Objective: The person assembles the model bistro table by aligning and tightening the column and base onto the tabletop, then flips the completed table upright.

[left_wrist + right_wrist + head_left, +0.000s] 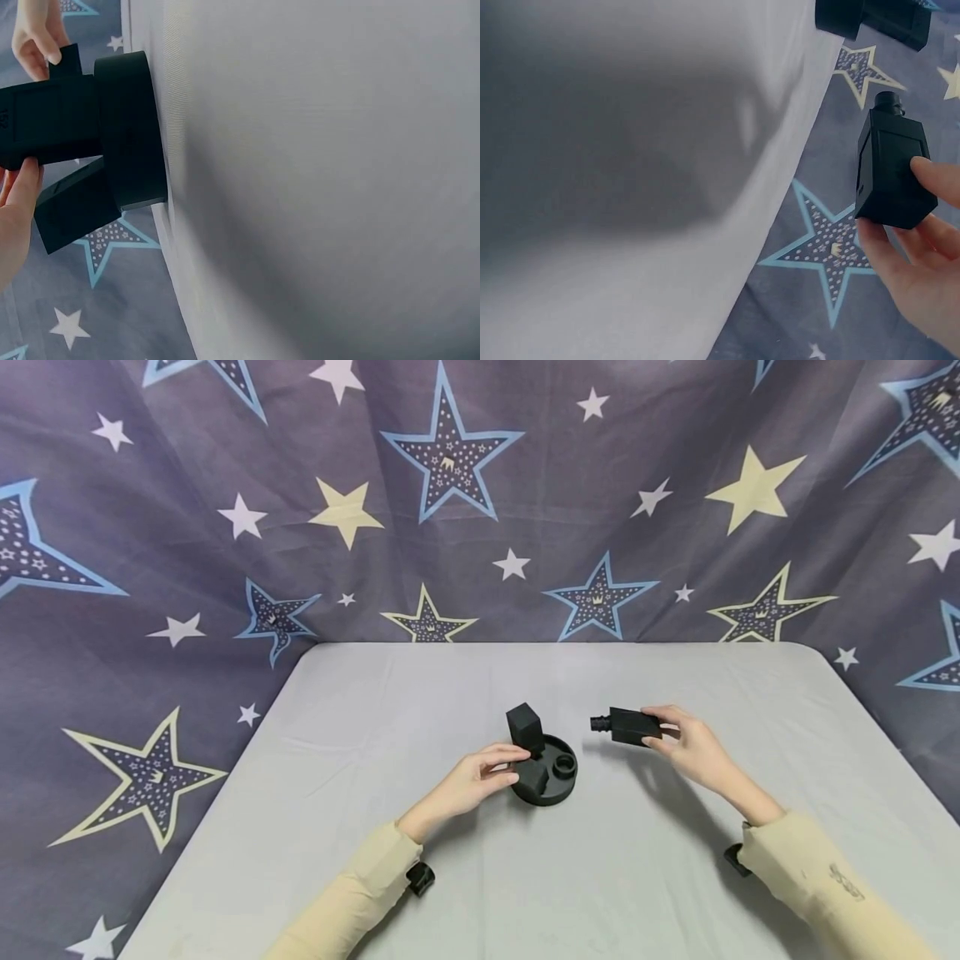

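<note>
On the table stands a round black base [550, 800] with a raised rim and an open ring socket [564, 767] at its right. Two black rectangular blocks rise from it: a tilted back block [524, 725] and a near block [531, 779]. My left hand [471, 783] holds the near block from the left, its fingers around the upper part; in the left wrist view this block [60, 120] bears raised marks. To the right, above the table, my right hand [696, 750] pinches a black rectangular block [633, 727] by its end. Its threaded neck [889, 103] points toward the base.
A pale grey cloth [420, 693] covers the table. Behind and beside it hangs a dark curtain [525, 477] with printed stars. Beige sleeves [825, 868] cover both forearms, with a small black device [421, 878] worn at each wrist.
</note>
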A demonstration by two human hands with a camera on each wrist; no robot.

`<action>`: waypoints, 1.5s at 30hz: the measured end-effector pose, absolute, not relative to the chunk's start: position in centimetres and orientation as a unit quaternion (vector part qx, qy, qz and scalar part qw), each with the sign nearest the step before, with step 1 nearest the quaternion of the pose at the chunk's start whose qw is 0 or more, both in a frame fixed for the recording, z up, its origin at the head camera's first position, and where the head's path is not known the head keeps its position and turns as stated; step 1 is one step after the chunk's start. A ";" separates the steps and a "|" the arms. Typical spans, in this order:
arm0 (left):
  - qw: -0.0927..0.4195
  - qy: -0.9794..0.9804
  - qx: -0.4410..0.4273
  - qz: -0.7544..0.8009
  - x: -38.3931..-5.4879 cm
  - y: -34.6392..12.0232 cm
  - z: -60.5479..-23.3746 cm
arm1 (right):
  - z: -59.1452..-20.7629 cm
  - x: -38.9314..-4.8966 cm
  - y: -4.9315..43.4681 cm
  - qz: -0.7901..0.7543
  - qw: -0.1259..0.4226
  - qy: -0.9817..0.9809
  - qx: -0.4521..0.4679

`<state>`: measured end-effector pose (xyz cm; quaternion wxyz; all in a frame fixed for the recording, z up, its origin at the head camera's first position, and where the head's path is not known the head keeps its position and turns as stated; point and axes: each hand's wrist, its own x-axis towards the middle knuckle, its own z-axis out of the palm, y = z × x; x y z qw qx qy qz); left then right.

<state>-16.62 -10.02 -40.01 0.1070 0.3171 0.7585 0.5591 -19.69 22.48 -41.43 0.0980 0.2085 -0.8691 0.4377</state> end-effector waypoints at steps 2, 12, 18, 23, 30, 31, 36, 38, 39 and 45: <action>0.106 0.760 0.316 0.558 -16.6 -10.0 -40.0 | -41.3 -19.4 22.2 0.431 0.110 -0.868 0.220; 0.106 0.759 0.312 0.562 -16.7 -10.1 -40.2 | -41.4 -18.6 21.1 0.417 0.122 -0.864 0.252; 0.104 0.758 0.312 0.563 -16.7 -10.1 -40.1 | -41.3 -18.1 20.4 0.423 0.124 -0.858 0.262; 0.102 0.761 0.311 0.561 -16.6 -10.1 -40.0 | -41.0 -17.7 19.7 0.419 0.131 -0.854 0.280; 0.109 0.755 0.311 0.567 -16.8 -10.1 -40.3 | -40.9 -17.7 19.0 0.401 0.144 -0.852 0.304; 0.108 0.755 0.311 0.567 -16.8 -10.1 -40.3 | -40.9 -17.7 18.9 0.401 0.143 -0.852 0.305; 0.108 0.753 0.309 0.571 -16.8 -10.1 -40.4 | -40.8 -17.8 18.6 0.392 0.143 -0.854 0.311; 0.109 0.750 0.308 0.575 -16.8 -10.1 -40.5 | -40.9 -17.9 18.5 0.379 0.147 -0.859 0.312; 0.110 0.747 0.308 0.578 -16.8 -10.1 -40.5 | -40.9 -17.9 18.4 0.372 0.150 -0.862 0.311; 0.112 0.738 0.312 0.588 -16.8 -10.1 -40.6 | -40.9 -18.1 17.9 0.349 0.157 -0.868 0.316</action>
